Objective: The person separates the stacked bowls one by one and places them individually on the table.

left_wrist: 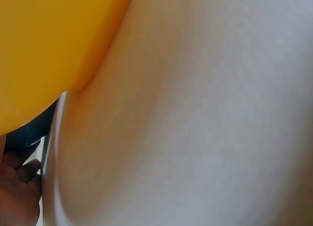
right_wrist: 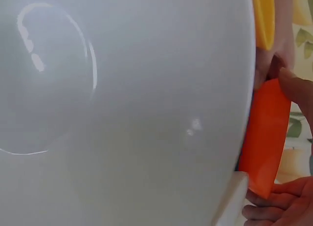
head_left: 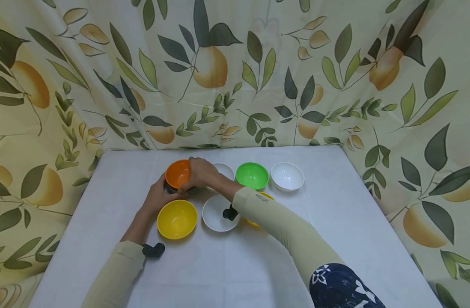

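My right hand [head_left: 203, 172] grips the rim of an orange bowl [head_left: 177, 173] at the back left of the table. In the right wrist view, its thumb lies on one side of the orange bowl [right_wrist: 266, 133] and the fingers on the opposite side. Directly below the orange bowl is a dark bowl [head_left: 168, 188], mostly covered. My left hand [head_left: 162, 195] holds this dark bowl from the left and front. The left wrist view catches only part of the left hand [left_wrist: 19, 187] beside the dark bowl [left_wrist: 32, 133].
Nearest the hands stands a yellow bowl [head_left: 177, 219], with a white bowl [head_left: 213, 211] to its right. Another yellow bowl [head_left: 266, 196] is partly hidden under the right sleeve. Along the back are a white bowl [head_left: 225, 170], a green bowl [head_left: 252, 176] and another white bowl [head_left: 287, 176].
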`<action>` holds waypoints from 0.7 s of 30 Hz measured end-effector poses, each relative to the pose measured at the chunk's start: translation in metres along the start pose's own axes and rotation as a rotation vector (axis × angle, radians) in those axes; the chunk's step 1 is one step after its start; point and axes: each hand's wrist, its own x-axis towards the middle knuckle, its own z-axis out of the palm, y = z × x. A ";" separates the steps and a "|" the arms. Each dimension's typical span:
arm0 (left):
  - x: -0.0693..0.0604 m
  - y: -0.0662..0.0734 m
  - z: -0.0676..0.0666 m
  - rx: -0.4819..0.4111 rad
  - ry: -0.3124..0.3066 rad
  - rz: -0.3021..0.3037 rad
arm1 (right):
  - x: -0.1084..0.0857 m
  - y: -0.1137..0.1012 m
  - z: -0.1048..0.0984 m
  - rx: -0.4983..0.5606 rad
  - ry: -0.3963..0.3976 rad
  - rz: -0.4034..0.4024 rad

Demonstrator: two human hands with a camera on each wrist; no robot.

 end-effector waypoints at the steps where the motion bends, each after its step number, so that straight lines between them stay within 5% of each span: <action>1: 0.000 0.000 0.000 0.000 0.000 0.004 | -0.001 0.000 -0.001 0.007 0.005 -0.007; 9: 0.000 -0.001 -0.002 0.015 0.005 0.029 | -0.013 -0.004 -0.018 0.061 0.043 -0.076; 21: 0.001 -0.001 0.001 0.002 0.002 0.029 | -0.074 0.006 -0.051 0.270 0.100 -0.081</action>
